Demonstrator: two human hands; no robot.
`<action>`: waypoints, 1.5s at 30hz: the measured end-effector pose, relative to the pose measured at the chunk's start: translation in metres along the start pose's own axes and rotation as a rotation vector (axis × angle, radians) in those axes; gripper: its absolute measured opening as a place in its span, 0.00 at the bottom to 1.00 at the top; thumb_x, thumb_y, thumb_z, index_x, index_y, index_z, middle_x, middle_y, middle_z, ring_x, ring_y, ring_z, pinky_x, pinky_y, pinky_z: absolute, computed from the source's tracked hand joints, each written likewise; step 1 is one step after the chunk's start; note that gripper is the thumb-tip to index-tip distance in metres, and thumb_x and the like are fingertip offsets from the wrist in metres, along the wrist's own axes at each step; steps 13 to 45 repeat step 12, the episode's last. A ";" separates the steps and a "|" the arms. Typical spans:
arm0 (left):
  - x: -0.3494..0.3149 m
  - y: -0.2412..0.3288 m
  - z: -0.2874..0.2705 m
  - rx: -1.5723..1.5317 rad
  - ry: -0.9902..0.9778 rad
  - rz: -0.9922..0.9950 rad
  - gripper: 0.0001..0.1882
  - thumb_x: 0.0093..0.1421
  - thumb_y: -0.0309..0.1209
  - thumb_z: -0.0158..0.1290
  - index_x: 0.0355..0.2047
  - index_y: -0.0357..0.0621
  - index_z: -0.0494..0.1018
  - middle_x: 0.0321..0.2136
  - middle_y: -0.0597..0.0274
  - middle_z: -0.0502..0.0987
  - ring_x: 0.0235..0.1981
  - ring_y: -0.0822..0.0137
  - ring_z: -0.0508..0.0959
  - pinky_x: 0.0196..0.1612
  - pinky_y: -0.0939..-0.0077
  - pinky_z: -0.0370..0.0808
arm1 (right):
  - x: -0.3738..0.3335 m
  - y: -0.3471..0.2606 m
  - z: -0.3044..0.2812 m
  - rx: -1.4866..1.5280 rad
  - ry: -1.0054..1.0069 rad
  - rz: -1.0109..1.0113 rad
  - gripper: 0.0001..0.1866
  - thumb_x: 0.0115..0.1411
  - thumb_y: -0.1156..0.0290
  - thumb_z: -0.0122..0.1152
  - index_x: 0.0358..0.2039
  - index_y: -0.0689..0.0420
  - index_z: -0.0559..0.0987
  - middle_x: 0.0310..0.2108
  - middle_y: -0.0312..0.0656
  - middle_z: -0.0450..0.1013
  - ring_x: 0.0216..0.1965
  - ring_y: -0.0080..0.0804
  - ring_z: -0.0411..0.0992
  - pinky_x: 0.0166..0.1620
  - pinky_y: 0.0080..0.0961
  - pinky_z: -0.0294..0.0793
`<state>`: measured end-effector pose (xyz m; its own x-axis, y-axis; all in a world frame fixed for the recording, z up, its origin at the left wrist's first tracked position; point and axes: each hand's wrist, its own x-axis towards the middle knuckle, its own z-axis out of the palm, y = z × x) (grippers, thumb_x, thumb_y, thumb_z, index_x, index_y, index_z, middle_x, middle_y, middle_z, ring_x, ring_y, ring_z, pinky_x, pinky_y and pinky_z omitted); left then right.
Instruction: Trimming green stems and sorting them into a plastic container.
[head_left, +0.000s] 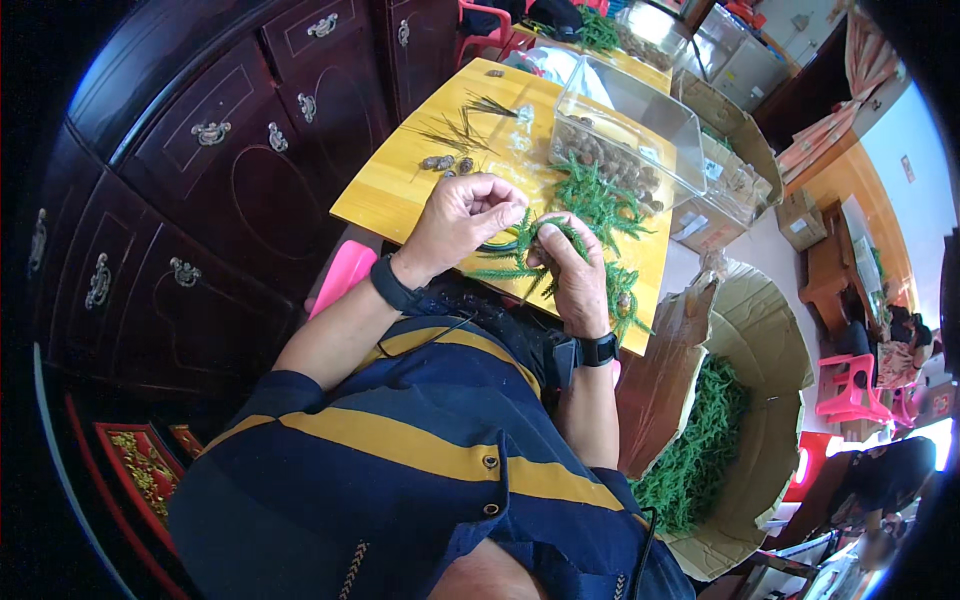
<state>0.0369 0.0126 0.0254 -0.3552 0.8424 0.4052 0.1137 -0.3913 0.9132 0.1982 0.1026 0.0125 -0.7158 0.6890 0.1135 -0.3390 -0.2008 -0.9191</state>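
My right hand (578, 278) is closed around a green artificial sprig (562, 240), its thumb pressing on the stem. A brown lump like a pine cone (537, 257) shows beside that thumb. Just to the left, my left hand (468, 218) has its thumb and fingertips pinched together close to the sprig; whatever they hold is too small to make out. Both hands are above the near edge of the yellow table (400, 170). More green sprigs (597, 196) lie beyond my right hand, next to a clear plastic bin (680, 128) with many brown pine cones (605, 160).
Dark thin wires (450, 132) and a few loose cones (446, 164) lie on the table's left side. A large cardboard box (765, 340) full of green sprigs (700, 440) stands at my right. Dark cabinets (215, 170) line the left; a pink stool (345, 275) is near the table.
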 end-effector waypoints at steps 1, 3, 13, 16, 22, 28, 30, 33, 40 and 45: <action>0.000 0.000 0.000 0.035 -0.004 0.038 0.03 0.63 0.24 0.58 0.35 0.36 0.79 0.28 0.71 0.77 0.26 0.85 0.71 0.28 0.87 0.69 | 0.000 0.000 0.000 0.004 -0.001 0.001 0.06 0.65 0.71 0.59 0.40 0.60 0.78 0.29 0.34 0.74 0.29 0.20 0.72 0.36 0.20 0.75; 0.000 0.003 0.000 0.091 -0.021 0.049 0.04 0.63 0.24 0.59 0.35 0.36 0.79 0.28 0.72 0.77 0.26 0.85 0.71 0.28 0.87 0.69 | 0.001 0.001 -0.002 0.012 -0.002 0.003 0.07 0.65 0.70 0.60 0.39 0.59 0.79 0.29 0.34 0.76 0.30 0.20 0.73 0.36 0.19 0.75; 0.001 0.015 -0.008 0.530 -0.139 0.330 0.04 0.62 0.26 0.60 0.36 0.41 0.81 0.27 0.68 0.77 0.24 0.78 0.73 0.29 0.85 0.69 | 0.002 0.000 -0.005 -0.037 -0.001 0.027 0.07 0.64 0.72 0.59 0.39 0.60 0.78 0.28 0.35 0.74 0.29 0.22 0.72 0.35 0.19 0.73; 0.001 0.015 -0.008 0.530 -0.139 0.330 0.04 0.62 0.26 0.60 0.36 0.41 0.81 0.27 0.68 0.77 0.24 0.78 0.73 0.29 0.85 0.69 | 0.002 0.000 -0.005 -0.037 -0.001 0.027 0.07 0.64 0.72 0.59 0.39 0.60 0.78 0.28 0.35 0.74 0.29 0.22 0.72 0.35 0.19 0.73; 0.001 0.015 -0.008 0.530 -0.139 0.330 0.04 0.62 0.26 0.60 0.36 0.41 0.81 0.27 0.68 0.77 0.24 0.78 0.73 0.29 0.85 0.69 | 0.002 0.000 -0.005 -0.037 -0.001 0.027 0.07 0.64 0.72 0.59 0.39 0.60 0.78 0.28 0.35 0.74 0.29 0.22 0.72 0.35 0.19 0.73; 0.001 0.015 -0.008 0.530 -0.139 0.330 0.04 0.62 0.26 0.60 0.36 0.41 0.81 0.27 0.68 0.77 0.24 0.78 0.73 0.29 0.85 0.69 | 0.002 0.000 -0.005 -0.037 -0.001 0.027 0.07 0.64 0.72 0.59 0.39 0.60 0.78 0.28 0.35 0.74 0.29 0.22 0.72 0.35 0.19 0.73; 0.001 0.015 -0.008 0.530 -0.139 0.330 0.04 0.62 0.26 0.60 0.36 0.41 0.81 0.27 0.68 0.77 0.24 0.78 0.73 0.29 0.85 0.69 | 0.002 0.000 -0.005 -0.037 -0.001 0.027 0.07 0.64 0.72 0.59 0.39 0.60 0.78 0.28 0.35 0.74 0.29 0.22 0.72 0.35 0.19 0.73; 0.001 0.015 -0.008 0.530 -0.139 0.330 0.04 0.62 0.26 0.60 0.36 0.41 0.81 0.27 0.68 0.77 0.24 0.78 0.73 0.29 0.85 0.69 | 0.002 0.000 -0.005 -0.037 -0.001 0.027 0.07 0.64 0.72 0.59 0.39 0.60 0.78 0.28 0.35 0.74 0.29 0.22 0.72 0.35 0.19 0.73; 0.001 0.015 -0.008 0.530 -0.139 0.330 0.04 0.62 0.26 0.60 0.36 0.41 0.81 0.27 0.68 0.77 0.24 0.78 0.73 0.29 0.85 0.69 | 0.002 0.000 -0.005 -0.037 -0.001 0.027 0.07 0.64 0.72 0.59 0.39 0.60 0.78 0.28 0.35 0.74 0.29 0.22 0.72 0.35 0.19 0.73; 0.001 0.015 -0.008 0.530 -0.139 0.330 0.04 0.62 0.26 0.60 0.36 0.41 0.81 0.27 0.68 0.77 0.24 0.78 0.73 0.29 0.85 0.69 | 0.002 0.000 -0.005 -0.037 -0.001 0.027 0.07 0.64 0.72 0.59 0.39 0.60 0.78 0.28 0.35 0.74 0.29 0.22 0.72 0.35 0.19 0.73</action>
